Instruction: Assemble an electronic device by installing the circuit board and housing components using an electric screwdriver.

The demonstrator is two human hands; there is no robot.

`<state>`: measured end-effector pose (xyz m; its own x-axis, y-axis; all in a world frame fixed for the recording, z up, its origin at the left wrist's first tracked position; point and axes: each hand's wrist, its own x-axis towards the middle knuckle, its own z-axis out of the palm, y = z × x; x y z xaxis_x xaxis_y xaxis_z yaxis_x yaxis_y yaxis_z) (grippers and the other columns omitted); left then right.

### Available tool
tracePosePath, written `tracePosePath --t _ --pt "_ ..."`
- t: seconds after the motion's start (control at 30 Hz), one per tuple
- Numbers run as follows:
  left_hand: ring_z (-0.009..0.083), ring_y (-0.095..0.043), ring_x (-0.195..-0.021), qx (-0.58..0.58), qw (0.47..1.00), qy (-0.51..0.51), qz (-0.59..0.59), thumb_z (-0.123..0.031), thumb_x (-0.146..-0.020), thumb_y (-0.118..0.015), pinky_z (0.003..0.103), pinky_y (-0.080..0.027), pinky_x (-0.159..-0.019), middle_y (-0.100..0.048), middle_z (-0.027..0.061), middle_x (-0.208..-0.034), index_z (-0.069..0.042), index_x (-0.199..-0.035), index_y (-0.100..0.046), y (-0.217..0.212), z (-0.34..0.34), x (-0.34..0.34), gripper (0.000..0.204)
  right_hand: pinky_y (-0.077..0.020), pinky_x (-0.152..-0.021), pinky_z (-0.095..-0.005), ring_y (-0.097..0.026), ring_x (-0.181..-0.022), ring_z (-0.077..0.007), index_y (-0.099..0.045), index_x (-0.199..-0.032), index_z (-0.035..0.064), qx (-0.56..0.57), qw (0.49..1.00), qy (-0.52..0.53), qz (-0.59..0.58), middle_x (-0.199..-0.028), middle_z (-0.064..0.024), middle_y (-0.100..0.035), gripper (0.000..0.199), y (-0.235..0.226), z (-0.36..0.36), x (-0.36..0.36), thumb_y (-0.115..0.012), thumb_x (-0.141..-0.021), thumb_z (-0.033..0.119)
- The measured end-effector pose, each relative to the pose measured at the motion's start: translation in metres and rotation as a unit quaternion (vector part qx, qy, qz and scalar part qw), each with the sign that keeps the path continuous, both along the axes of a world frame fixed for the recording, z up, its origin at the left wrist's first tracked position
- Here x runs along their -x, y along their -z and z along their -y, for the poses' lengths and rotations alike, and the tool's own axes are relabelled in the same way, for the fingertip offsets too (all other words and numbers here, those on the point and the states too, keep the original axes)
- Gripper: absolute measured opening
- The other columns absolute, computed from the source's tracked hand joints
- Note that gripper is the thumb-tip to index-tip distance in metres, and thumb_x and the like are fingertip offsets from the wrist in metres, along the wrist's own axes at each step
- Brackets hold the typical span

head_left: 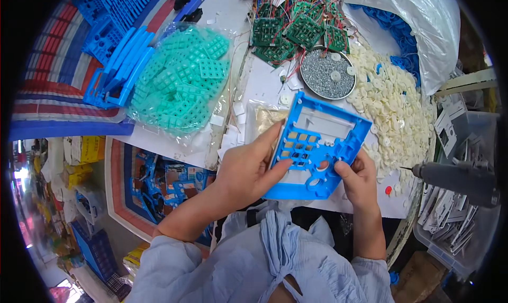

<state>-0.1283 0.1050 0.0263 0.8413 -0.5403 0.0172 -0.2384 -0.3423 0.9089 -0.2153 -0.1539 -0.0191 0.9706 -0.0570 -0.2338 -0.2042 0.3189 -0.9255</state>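
Observation:
Both of my hands hold a blue plastic housing [329, 157], tilted in front of my body. A large rectangular opening shows at its far end, a grid of small square openings at the left, and round openings near its close edge. My left hand [248, 168] grips the left side, thumb on the inner face by the square grid. My right hand [358, 178] is wrapped round the lower right edge, its thumb on the rim near the round openings. The fingers behind the housing are partly hidden. Just beyond it lies a clear bag of small tan pieces [264, 118].
Green rubber keypads [180, 80] fill a clear bag at left. Wired circuit boards [304, 30] lie beyond a round dish of screws [328, 75]. Cream discs [391, 107] are heaped at right, beside a white sack [423, 22]. An electric screwdriver [455, 181] juts in from the right.

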Motion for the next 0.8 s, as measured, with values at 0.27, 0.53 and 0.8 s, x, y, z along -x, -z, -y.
tracePosePath --t 0.27,0.53,0.8 --pt "0.0035 -0.058 -0.071 0.038 0.996 0.038 -0.073 -0.006 -0.095 -0.066 0.020 -0.044 -0.060 -0.069 0.0061 -0.085 0.008 -0.152 -0.033 -0.011 0.000 -0.004 0.068 -0.0555 -0.078 -0.0252 -0.070 -0.091 -0.0126 -0.046 -0.142 -0.0058 0.046 0.999 -0.002 0.005 -0.112 -0.0112 -0.072 0.057 -0.010 0.003 -0.013 -0.071 -0.092 0.006" --pt "0.0258 -0.059 -0.055 -0.130 0.991 -0.023 -0.007 -0.018 -0.093 -0.068 0.038 -0.044 -0.054 -0.057 0.0127 -0.064 0.003 -0.152 -0.037 0.030 -0.003 -0.011 0.070 -0.0476 -0.054 -0.0333 -0.063 -0.053 -0.0204 -0.048 -0.149 0.0095 0.557 0.828 -0.064 0.018 -0.060 -0.0107 -0.061 0.066 -0.020 -0.015 -0.024 -0.076 -0.090 0.019" --pt "0.0250 -0.053 -0.046 -0.160 0.984 -0.060 0.052 -0.020 -0.091 -0.071 0.037 -0.042 -0.051 -0.050 0.0075 -0.054 0.002 -0.149 -0.043 0.048 -0.011 -0.009 0.068 -0.0490 -0.053 -0.0401 -0.065 -0.058 -0.0287 -0.067 -0.125 0.0078 0.678 0.711 -0.111 0.150 -0.066 -0.0125 -0.063 0.041 -0.010 -0.024 -0.040 -0.075 -0.089 0.028"
